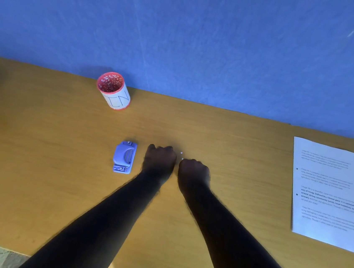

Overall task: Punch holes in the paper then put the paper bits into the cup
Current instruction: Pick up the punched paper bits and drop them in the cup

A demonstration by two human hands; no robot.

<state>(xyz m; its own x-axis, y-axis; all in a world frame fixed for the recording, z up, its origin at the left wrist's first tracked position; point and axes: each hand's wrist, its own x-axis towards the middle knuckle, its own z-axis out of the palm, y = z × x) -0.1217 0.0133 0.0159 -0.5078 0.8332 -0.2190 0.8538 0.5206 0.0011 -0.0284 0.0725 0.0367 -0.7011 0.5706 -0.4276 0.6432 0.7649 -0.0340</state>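
Both hands are working side by side on the surface (236, 140), knuckles up: the left hand (159, 161) and right hand (194, 171) are curling their fingers down, seemingly gathering the paper bits (181, 153) lying just beyond them; whether either is pinching any, I cannot tell. The hole punch (124, 157) is sitting just left, the cup (114, 91) well behind, the punched paper (327, 193) far right.

Both forearms reach forward, converging toward the middle. Left hand (159, 161) knuckles up, fingers curled under, fingertips (151, 147) pointing away from the body. Right hand (193, 172) just beside it, set slightly nearer the body, also curled with back of hand upward. Hands close together but apart. Whether either grip holds anything cannot be told.
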